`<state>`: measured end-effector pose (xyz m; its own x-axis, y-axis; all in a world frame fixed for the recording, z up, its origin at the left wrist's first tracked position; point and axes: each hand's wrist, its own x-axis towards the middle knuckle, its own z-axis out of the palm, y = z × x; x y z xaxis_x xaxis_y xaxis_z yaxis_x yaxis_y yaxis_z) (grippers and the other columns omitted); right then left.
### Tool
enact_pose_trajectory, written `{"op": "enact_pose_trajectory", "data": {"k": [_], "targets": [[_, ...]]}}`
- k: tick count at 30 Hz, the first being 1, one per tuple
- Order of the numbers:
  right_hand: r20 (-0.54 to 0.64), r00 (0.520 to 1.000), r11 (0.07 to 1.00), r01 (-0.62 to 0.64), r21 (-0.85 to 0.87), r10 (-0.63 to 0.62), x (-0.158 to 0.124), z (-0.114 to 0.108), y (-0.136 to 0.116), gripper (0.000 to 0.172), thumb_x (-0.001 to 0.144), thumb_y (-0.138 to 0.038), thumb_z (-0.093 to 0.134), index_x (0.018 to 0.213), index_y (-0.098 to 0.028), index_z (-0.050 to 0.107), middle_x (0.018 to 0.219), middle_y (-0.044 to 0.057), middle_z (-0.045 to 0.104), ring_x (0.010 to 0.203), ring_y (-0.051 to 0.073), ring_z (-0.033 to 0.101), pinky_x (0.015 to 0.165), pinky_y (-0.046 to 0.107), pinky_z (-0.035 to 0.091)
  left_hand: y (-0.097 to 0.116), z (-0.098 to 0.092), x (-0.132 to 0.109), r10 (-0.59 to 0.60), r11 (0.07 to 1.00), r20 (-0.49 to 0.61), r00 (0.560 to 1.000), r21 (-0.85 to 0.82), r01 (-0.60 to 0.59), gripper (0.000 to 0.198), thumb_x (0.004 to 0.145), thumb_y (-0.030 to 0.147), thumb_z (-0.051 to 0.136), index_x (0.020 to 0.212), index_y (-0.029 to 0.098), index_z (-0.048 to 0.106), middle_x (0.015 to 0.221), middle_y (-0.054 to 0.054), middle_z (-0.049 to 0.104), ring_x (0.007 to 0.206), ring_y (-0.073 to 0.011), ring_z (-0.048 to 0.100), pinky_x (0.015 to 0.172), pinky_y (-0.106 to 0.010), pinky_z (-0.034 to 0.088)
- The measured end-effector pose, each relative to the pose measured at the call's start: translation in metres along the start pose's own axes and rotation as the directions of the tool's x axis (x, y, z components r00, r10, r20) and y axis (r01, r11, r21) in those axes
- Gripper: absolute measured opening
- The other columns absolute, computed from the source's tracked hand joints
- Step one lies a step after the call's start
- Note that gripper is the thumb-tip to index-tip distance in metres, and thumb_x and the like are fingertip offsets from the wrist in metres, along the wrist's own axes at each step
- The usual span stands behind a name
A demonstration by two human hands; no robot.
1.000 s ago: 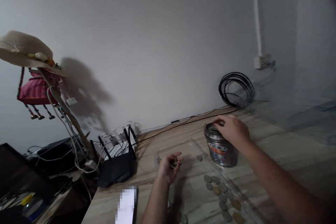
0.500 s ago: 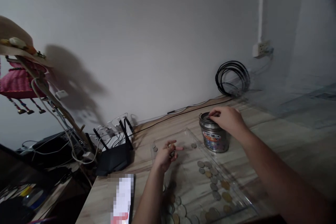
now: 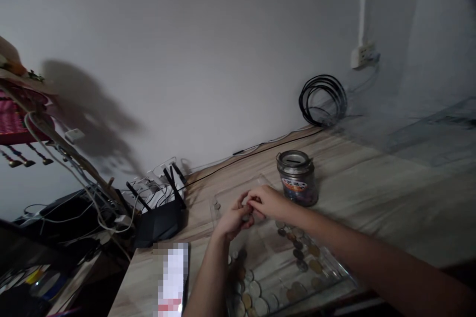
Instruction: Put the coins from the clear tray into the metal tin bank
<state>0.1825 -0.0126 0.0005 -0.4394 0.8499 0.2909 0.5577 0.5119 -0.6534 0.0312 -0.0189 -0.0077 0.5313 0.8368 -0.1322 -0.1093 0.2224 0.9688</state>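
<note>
A metal tin [image 3: 298, 181] with a slotted lid and a wire handle stands upright on the wooden table. In front of it lies a clear plastic tray [image 3: 219, 189] with several silver and gold coins [image 3: 255, 289] in its near part and along its right side. Over the tray, my left hand [image 3: 235, 218] is palm up, its fingers curled around coins that show only partly. My right hand [image 3: 263, 200] touches it, thumb and fingers pinched at the left palm; what the pinch holds is hidden.
A black router [image 3: 160, 223] and white plugs stand at the table's left, with a phone [image 3: 174, 277] in front. A coiled black cable [image 3: 323, 100] leans against the wall. A hat and a pink bag hang at the far left.
My right hand has moved from the tin's lid left and down to my left hand, uncovering the slot. The left hand's fingers have curled more. The view has shifted slightly.
</note>
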Motion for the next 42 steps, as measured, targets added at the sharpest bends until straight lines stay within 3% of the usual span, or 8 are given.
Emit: {"op": "enact_pose_trajectory", "data": {"k": [3,8,19,24,27,33,38,42], "targets": [[-0.288,0.957,0.992,-0.062,-0.106,0.029,-0.003,-0.034,0.005,0.021,0.077,-0.028,0.046,0.073,-0.022,0.066,0.07,0.003,0.066,0.063,0.016,0.056,0.057,0.027,0.036,0.003,-0.002,0.0,-0.042,0.993,-0.025,0.999,-0.115,0.039,0.057,0.069,0.012,0.055,0.124,0.014,0.042,0.08,-0.006,0.063,0.049,-0.0056,0.052,0.04,-0.015,0.032],[-0.679,0.708,0.865,-0.451,-0.222,0.195,-0.015,-0.111,0.035,0.022,0.076,-0.033,0.049,0.08,-0.022,0.067,0.079,0.008,0.065,0.069,0.02,0.054,0.058,0.03,0.034,0.002,-0.015,0.005,-0.14,0.929,-0.149,0.979,-0.362,0.078,0.055,0.064,-0.003,0.041,0.118,0.002,0.041,0.093,-0.015,0.063,0.075,-0.0126,0.063,0.071,-0.021,0.051],[-0.674,0.735,0.863,-0.295,-0.41,-0.069,-0.013,-0.102,0.031,0.022,0.079,-0.029,0.05,0.088,-0.019,0.068,0.088,0.008,0.064,0.087,0.021,0.048,0.075,0.034,0.035,0.001,-0.01,0.004,-0.113,0.973,-0.203,0.973,-0.219,0.067,0.048,0.078,0.006,0.051,0.124,0.006,0.039,0.095,-0.017,0.065,0.081,-0.0171,0.066,0.056,-0.016,0.051],[-0.202,0.972,0.981,0.087,-0.176,-0.122,-0.005,-0.036,0.005,0.02,0.076,-0.032,0.053,0.082,-0.02,0.067,0.078,0.004,0.065,0.071,0.015,0.054,0.061,0.026,0.037,0.0,-0.011,0.004,-0.092,0.98,-0.146,0.985,-0.191,0.064,0.053,0.075,0.01,0.06,0.125,0.011,0.044,0.083,-0.01,0.068,0.068,-0.0141,0.066,0.053,-0.015,0.05],[-0.083,0.995,0.999,0.046,0.0,-0.046,-0.001,-0.004,0.002,0.015,0.07,-0.027,0.058,0.079,-0.019,0.066,0.069,0.002,0.065,0.062,0.015,0.055,0.053,0.025,0.035,-0.003,-0.013,0.006,-0.063,0.984,-0.14,0.988,-0.174,0.038,0.045,0.072,0.01,0.062,0.117,0.01,0.052,0.077,-0.008,0.068,0.062,-0.0129,0.065,0.05,-0.014,0.049],[-0.281,0.96,0.999,-0.01,-0.041,-0.002,-0.002,-0.027,0.003,0.016,0.075,-0.027,0.051,0.076,-0.021,0.066,0.072,0.005,0.065,0.068,0.018,0.057,0.059,0.028,0.038,0.001,-0.012,0.005,-0.153,0.964,-0.15,0.977,-0.239,0.114,0.028,0.081,0.015,0.048,0.107,0.005,0.056,0.088,-0.014,0.067,0.077,-0.0176,0.066,0.056,-0.016,0.052],[-0.728,0.685,0.897,-0.342,-0.281,0.034,-0.012,-0.09,0.023,0.022,0.077,-0.032,0.048,0.08,-0.022,0.068,0.082,0.007,0.064,0.079,0.02,0.055,0.063,0.029,0.037,0.004,-0.011,0.005,-0.144,0.959,-0.241,0.96,-0.274,0.075,0.042,0.077,-0.001,0.038,0.119,0.002,0.044,0.096,-0.017,0.065,0.087,-0.0177,0.065,0.064,-0.017,0.052],[-0.693,0.711,0.843,-0.442,-0.306,0.122,-0.015,-0.11,0.039,0.018,0.069,-0.03,0.053,0.072,-0.022,0.069,0.07,0.005,0.063,0.072,0.019,0.054,0.059,0.028,0.034,0.004,-0.01,0.005,-0.115,0.968,-0.262,0.958,-0.247,0.048,0.042,0.08,0.002,0.041,0.122,0.004,0.041,0.097,-0.017,0.065,0.086,-0.0165,0.065,0.063,-0.016,0.052]]}}
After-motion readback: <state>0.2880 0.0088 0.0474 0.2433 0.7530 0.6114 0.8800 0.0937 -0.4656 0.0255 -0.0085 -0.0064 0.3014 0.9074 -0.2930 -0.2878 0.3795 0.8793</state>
